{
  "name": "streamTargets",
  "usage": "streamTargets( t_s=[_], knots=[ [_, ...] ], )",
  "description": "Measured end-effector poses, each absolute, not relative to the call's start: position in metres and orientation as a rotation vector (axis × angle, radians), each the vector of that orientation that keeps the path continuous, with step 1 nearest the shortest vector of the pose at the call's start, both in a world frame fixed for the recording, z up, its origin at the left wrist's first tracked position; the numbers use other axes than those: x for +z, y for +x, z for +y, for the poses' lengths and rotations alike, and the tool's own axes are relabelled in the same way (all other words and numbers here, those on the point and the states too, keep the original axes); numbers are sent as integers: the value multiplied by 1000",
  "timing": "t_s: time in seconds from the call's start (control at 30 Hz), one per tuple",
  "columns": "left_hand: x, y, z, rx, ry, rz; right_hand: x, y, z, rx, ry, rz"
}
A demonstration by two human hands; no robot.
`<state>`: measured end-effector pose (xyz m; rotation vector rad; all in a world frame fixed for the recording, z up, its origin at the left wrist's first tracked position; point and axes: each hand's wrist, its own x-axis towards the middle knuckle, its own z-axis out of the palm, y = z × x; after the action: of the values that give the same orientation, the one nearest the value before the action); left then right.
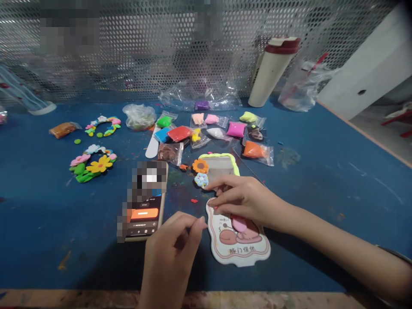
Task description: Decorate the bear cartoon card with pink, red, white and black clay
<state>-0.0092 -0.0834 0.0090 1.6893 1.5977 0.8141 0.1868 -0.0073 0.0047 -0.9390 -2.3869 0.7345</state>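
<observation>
In front of me lies a cartoon-printed board (240,256) with a wavy edge and a pink patch on it. Above it is a grey mirror-like panel (220,164), rimmed along the top with yellow-green clay. An orange clay flower (200,166) and a light blue clay flower (201,180) sit at the panel's left edge. My right hand (247,199) reaches across both parts, fingers stretched and apart, index fingertip beside the blue flower. My left hand (175,244) is at the board's left edge, thumb and index pinched together. Anything between those fingertips is too small to make out.
A phone (141,219) lies left of the board. Behind are several bagged clay pieces, such as a red pack (179,133) and an orange pack (254,150). Two clay-decorated rings (93,165) lie left. A tall cup (273,71) stands against the perforated metal screen (144,51).
</observation>
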Motion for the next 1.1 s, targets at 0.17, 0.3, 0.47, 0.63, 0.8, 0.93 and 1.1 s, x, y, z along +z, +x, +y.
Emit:
streamTargets(
  t_s=[0.17,0.3,0.47,0.63,0.8,0.93,1.1],
  knots=[
    [7,-10,-83,825,1717,1590,2,191,-6,772,-921,-2389],
    [7,-11,-83,841,1760,1584,5,194,-6,806,-917,-2367],
    [5,-11,-86,923,1841,1545,14,197,-9,824,-1013,-2245],
    [0,-5,-87,1053,2033,1620,20,199,-17,870,-1082,-2202],
    [-1,-2,-86,992,2145,1618,20,200,-25,860,-1008,-2401],
    [-1,-2,-87,914,2137,1573,19,203,-27,784,-921,-2476],
    [-4,-1,-86,859,2141,1536,19,207,-28,650,-886,-2501]
  ],
)
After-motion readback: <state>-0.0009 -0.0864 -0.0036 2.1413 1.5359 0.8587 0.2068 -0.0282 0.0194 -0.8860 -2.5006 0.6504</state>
